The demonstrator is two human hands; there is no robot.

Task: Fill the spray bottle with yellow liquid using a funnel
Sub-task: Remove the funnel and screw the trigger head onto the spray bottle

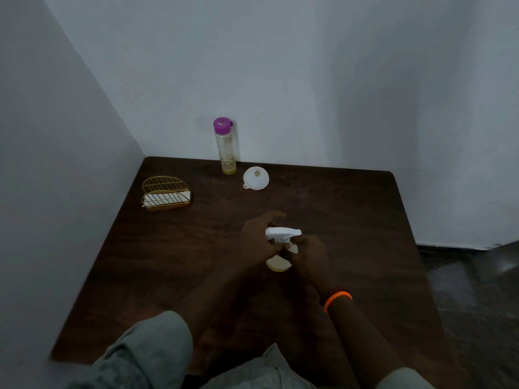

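Observation:
A spray bottle [278, 263] with a white trigger head [283, 233] stands in the middle of the dark wooden table [351, 220], holding yellow liquid. My left hand [259, 240] wraps around its neck and head from the left. My right hand [310, 255] grips the bottle's body from the right. A white funnel [255, 178] lies on the table farther back, mouth up. Behind it, against the wall, stands a tall clear bottle [225, 148] with a purple cap and a little yellow liquid at the bottom.
A gold wire holder [165, 193] with white napkins sits at the table's back left. Walls close off the left and far sides. The table's right edge drops to a dark floor [471, 290].

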